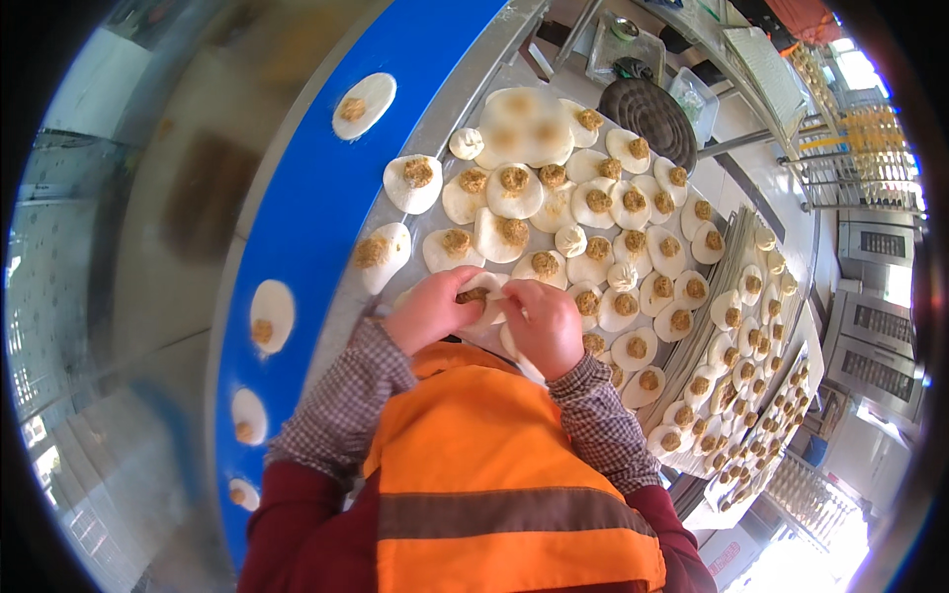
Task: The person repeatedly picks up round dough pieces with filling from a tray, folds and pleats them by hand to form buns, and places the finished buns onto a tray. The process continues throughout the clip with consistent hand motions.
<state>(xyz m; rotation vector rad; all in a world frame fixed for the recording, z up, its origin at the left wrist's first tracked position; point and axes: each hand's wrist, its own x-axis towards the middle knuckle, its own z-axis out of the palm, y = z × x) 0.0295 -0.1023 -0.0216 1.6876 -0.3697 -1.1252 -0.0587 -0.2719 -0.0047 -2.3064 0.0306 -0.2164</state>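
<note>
Between my two hands is a round of white dough with brown filling (474,296), its edge raised around the filling. My left hand (437,307) cups its left side. The fingers of my right hand (545,326) pinch its edge at the right. Many flat dough rounds with filling (514,178) lie on the metal table (378,215) around and beyond my hands, some overlapping. Among them sit several closed, pleated buns (571,241). The surface right under my hands is hidden.
Along the left runs a blue conveyor belt (311,200) bearing several filled dough rounds (272,317). On the right, more filled rounds lie on stacked boards (697,319). A dark ridged round plate (647,118), a plastic tub (693,96) and metal racks (864,156) stand farther back.
</note>
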